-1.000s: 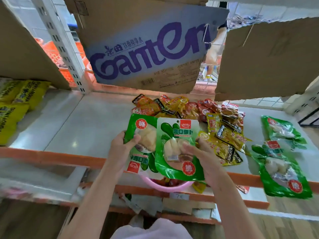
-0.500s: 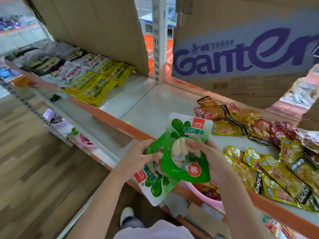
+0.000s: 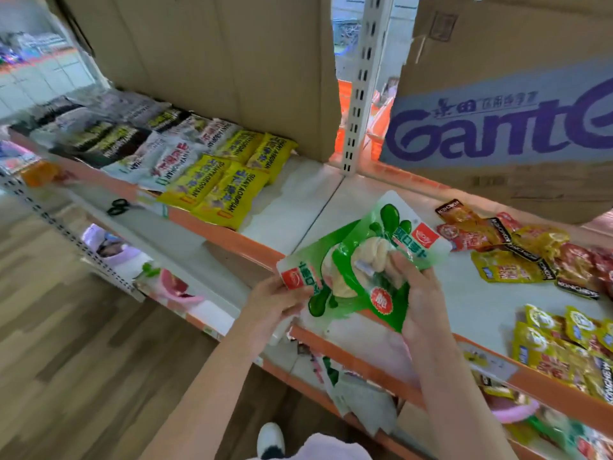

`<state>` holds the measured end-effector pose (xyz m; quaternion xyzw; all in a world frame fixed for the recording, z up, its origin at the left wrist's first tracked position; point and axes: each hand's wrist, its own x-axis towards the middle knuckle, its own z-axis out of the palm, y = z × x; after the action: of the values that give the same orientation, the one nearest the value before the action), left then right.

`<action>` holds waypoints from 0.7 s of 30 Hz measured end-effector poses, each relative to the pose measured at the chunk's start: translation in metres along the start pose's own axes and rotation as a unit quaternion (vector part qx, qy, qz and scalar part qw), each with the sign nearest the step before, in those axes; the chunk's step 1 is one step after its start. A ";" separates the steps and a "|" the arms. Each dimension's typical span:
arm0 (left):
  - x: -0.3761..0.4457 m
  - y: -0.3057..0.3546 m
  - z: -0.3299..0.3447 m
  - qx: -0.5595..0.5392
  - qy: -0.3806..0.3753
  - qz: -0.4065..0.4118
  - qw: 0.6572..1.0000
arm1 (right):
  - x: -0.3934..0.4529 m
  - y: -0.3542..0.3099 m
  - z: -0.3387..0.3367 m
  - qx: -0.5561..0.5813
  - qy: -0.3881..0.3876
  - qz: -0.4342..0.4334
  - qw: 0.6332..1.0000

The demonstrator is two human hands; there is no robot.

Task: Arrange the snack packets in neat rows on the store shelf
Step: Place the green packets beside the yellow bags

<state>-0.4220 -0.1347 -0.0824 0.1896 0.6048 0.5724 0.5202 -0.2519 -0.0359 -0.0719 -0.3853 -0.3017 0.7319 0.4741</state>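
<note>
**Two green packets held above the shelf edge**

Head view. Two green snack packets are held together over the orange front edge of the white shelf (image 3: 471, 303). The left hand (image 3: 275, 303) pinches the red-labelled corner of the lower green packet (image 3: 306, 260), thumb on top, fingers curled beneath. The right hand (image 3: 418, 293) grips the upper green packet (image 3: 391, 247), with the fingers (image 3: 396, 263) curled over its clear window, through which pale contents are seen. The upper packet overlaps the lower one and is tilted, its red-labelled corner pointing toward the back of the shelf. Neither packet is seen to touch the shelf surface.

To the right on the same shelf, a loose pile of red and yellow packets (image 3: 517, 247) is noted, unaligned and overlapping. Nearer the front edge at the far right, more yellow packets (image 3: 564, 340) lie partly over one another.

On the adjoining shelf section to the left, large yellow bags (image 3: 219, 190) are laid flat side by side, with white and dark bags (image 3: 132, 144) beyond them; print on the farther ones is blurred. A pair of black scissors (image 3: 117, 207) lies on the lower ledge in front of them.

Cardboard sheets stand behind the shelf; the box panel (image 3: 497, 134) on the right carries large purple lettering. A slotted white upright (image 3: 361, 84) separates the two sections. A pink basin (image 3: 179, 287) is partly visible on a lower level.
</note>
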 end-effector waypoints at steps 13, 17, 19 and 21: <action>0.069 0.056 -0.062 0.352 0.092 0.212 0.907 | 0.009 0.034 0.034 -0.309 0.080 -0.013 0.948; 0.098 0.066 -0.047 0.480 0.093 0.256 0.834 | 0.023 0.023 0.032 -0.300 0.022 0.019 0.954; 0.111 0.068 -0.037 0.560 0.120 0.268 0.775 | 0.032 0.019 0.029 -0.264 0.006 0.028 0.964; 0.117 0.067 -0.028 0.601 0.170 0.286 0.726 | 0.043 0.017 0.028 -0.269 0.014 0.009 0.963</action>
<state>-0.5155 -0.0339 -0.0762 0.5261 0.8179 0.2329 -0.0025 -0.2947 -0.0046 -0.0832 -0.5119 -0.4775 0.6223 0.3504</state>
